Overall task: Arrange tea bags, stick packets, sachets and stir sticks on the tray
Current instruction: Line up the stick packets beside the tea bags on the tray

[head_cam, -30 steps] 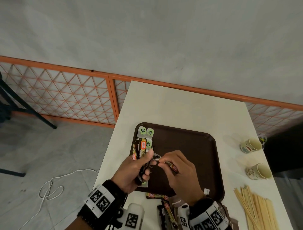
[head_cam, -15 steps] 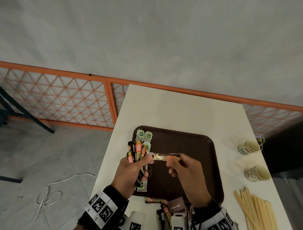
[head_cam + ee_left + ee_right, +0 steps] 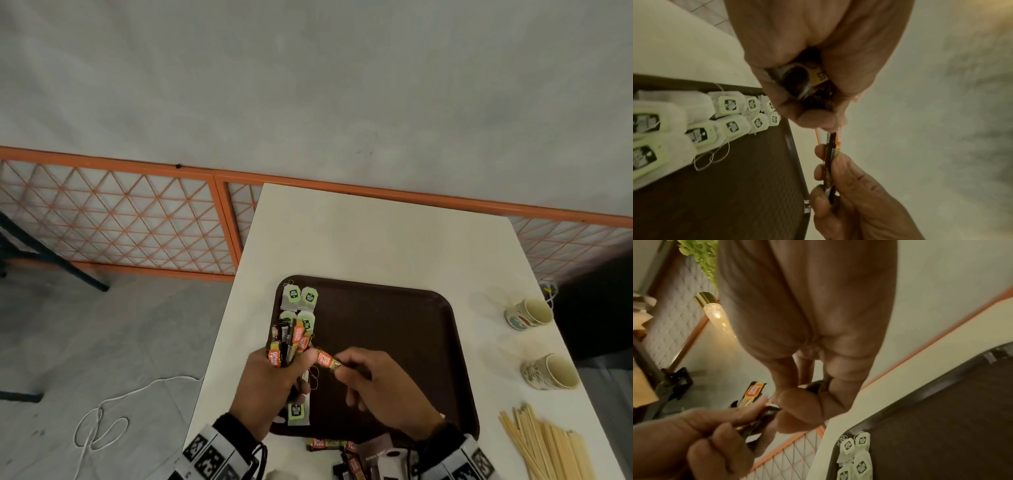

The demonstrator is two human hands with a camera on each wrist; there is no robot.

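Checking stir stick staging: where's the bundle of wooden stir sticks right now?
In the head view, the stir sticks lie on the white table at the near right, off the brown tray, just nearer than the two paper cups.

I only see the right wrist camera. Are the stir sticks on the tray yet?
Observer: No. The stir sticks lie on the table, right of the tray.
Child: What else is over there?
Observer: A cup and another cup, both on their sides, beyond the sticks.
Child: Any packets still off the tray?
Observer: Yes, a few packets lie on the table at the tray's near edge.
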